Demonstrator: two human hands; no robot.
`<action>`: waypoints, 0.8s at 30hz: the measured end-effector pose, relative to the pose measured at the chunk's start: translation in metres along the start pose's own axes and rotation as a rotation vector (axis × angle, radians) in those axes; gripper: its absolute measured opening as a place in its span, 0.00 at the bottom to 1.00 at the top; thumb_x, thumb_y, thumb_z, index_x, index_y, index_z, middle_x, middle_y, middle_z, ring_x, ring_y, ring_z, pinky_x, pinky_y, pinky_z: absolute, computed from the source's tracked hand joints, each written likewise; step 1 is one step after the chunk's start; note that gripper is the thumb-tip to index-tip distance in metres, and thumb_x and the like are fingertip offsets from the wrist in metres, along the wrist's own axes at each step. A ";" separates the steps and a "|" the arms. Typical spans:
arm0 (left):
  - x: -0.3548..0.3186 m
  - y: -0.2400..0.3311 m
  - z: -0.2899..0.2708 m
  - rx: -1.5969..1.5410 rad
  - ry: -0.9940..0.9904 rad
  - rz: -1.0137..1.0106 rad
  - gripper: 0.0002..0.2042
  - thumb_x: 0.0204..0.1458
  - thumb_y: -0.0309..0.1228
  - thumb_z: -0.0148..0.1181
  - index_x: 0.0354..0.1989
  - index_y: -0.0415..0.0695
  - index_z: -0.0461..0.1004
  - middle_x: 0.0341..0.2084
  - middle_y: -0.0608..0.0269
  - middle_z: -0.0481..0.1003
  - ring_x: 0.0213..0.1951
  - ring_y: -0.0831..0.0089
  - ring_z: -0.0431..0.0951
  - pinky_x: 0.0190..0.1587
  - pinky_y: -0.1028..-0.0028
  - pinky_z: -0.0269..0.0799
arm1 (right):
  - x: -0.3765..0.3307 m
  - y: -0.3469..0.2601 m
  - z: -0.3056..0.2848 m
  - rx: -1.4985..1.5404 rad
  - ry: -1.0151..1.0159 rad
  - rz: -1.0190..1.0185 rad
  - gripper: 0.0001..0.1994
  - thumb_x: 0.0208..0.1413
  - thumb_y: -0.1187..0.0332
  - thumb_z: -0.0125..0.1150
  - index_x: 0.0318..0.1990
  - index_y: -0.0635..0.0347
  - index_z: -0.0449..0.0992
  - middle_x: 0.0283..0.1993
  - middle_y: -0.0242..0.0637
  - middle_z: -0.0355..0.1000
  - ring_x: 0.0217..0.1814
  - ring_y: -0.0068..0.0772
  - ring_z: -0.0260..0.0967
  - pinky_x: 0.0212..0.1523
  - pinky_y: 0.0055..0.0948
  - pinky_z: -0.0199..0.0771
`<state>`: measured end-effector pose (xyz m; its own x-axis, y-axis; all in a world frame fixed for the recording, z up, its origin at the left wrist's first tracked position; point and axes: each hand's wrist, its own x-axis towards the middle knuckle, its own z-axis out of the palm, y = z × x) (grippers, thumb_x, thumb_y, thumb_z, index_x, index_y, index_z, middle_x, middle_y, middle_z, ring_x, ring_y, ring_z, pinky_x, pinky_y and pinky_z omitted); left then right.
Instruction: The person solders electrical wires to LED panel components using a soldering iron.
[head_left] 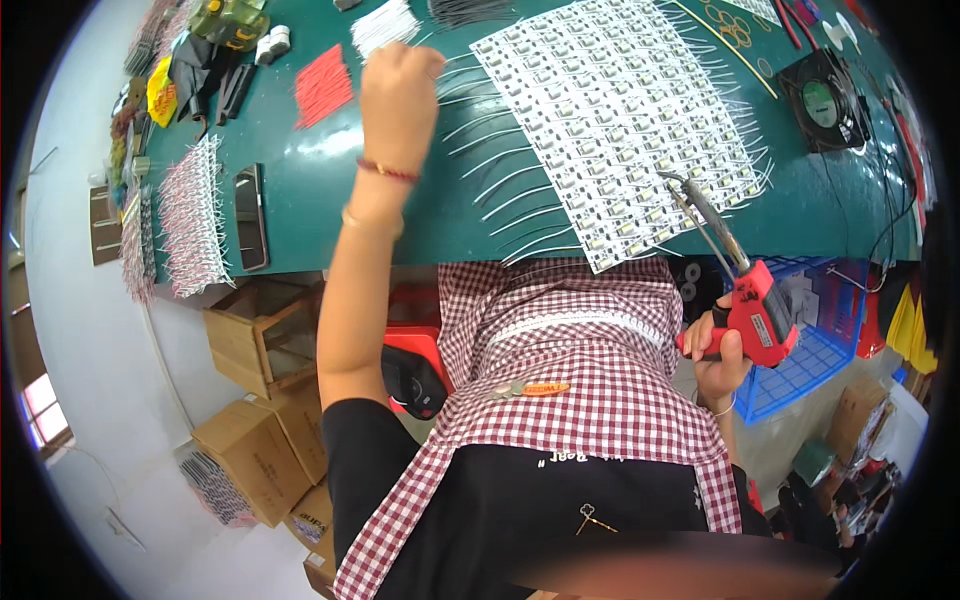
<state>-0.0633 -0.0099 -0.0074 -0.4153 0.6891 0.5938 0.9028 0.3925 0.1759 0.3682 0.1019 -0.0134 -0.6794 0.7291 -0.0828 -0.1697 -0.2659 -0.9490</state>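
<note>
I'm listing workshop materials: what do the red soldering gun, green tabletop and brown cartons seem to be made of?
Red soldering gun: probably hard plastic body, smooth with moulded-looking edges; its long nose looks like dull, dark metal.
Green tabletop: glossy, with white glare; perhaps laminate or a smooth mat, I can't tell which.
Brown cartons: likely cardboard, from their matt, flat faces.

Maroon-checked apron [610, 420], short black sleeves [368, 440]

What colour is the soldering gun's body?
The soldering gun's body is mainly red, seen best in the head view.
</note>
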 end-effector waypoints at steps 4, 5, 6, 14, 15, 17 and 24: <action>-0.017 0.022 -0.013 0.003 0.012 -0.061 0.00 0.50 0.24 0.60 0.29 0.44 0.76 0.27 0.58 0.72 0.34 0.55 0.71 0.37 0.61 0.68 | -0.004 -0.001 -0.005 -0.002 -0.026 0.025 0.26 0.63 0.52 0.51 0.55 0.67 0.60 0.21 0.32 0.60 0.18 0.22 0.57 0.21 0.25 0.63; -0.017 0.023 -0.021 -0.089 -0.007 -0.143 0.01 0.50 0.24 0.60 0.30 0.43 0.75 0.28 0.57 0.72 0.33 0.54 0.71 0.37 0.60 0.68 | -0.004 -0.003 -0.005 -0.008 -0.032 0.032 0.26 0.63 0.52 0.52 0.56 0.67 0.60 0.21 0.33 0.61 0.18 0.22 0.57 0.22 0.25 0.64; -0.020 0.032 -0.027 -0.095 -0.012 -0.144 0.01 0.50 0.24 0.60 0.30 0.43 0.75 0.28 0.57 0.72 0.33 0.54 0.71 0.37 0.60 0.68 | -0.005 -0.002 -0.007 -0.012 -0.026 0.036 0.26 0.63 0.52 0.52 0.56 0.67 0.60 0.21 0.33 0.61 0.18 0.22 0.57 0.22 0.25 0.64; -0.079 0.160 -0.056 -0.591 -0.360 -0.070 0.06 0.44 0.19 0.65 0.28 0.41 0.74 0.27 0.59 0.72 0.32 0.61 0.74 0.37 0.66 0.69 | -0.026 0.003 -0.021 -0.002 -0.137 0.172 0.33 0.59 0.46 0.59 0.57 0.68 0.62 0.22 0.35 0.64 0.19 0.25 0.61 0.24 0.29 0.68; -0.088 0.164 -0.054 -0.582 -0.388 -0.109 0.06 0.43 0.20 0.64 0.28 0.42 0.74 0.27 0.62 0.71 0.34 0.62 0.73 0.38 0.66 0.68 | -0.033 0.002 -0.027 -0.024 -0.152 0.219 0.34 0.58 0.46 0.61 0.59 0.66 0.63 0.22 0.36 0.64 0.19 0.26 0.61 0.26 0.31 0.68; -0.093 0.168 -0.052 -0.559 -0.424 -0.123 0.06 0.43 0.20 0.64 0.27 0.42 0.74 0.28 0.62 0.71 0.35 0.62 0.73 0.39 0.66 0.67 | -0.045 0.008 -0.040 -0.030 -0.184 0.224 0.32 0.59 0.50 0.60 0.60 0.68 0.62 0.22 0.36 0.65 0.20 0.27 0.62 0.28 0.31 0.67; -0.096 0.169 -0.042 -0.484 -0.423 -0.137 0.08 0.41 0.21 0.65 0.28 0.43 0.73 0.37 0.61 0.71 0.37 0.62 0.72 0.39 0.64 0.66 | -0.055 0.020 -0.039 0.036 -0.222 0.330 0.28 0.60 0.55 0.62 0.59 0.66 0.64 0.24 0.32 0.65 0.24 0.23 0.60 0.29 0.26 0.63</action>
<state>0.1336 -0.0360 -0.0018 -0.4488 0.8714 0.1981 0.7461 0.2434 0.6198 0.4302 0.0814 -0.0396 -0.8390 0.4472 -0.3102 0.0618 -0.4880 -0.8706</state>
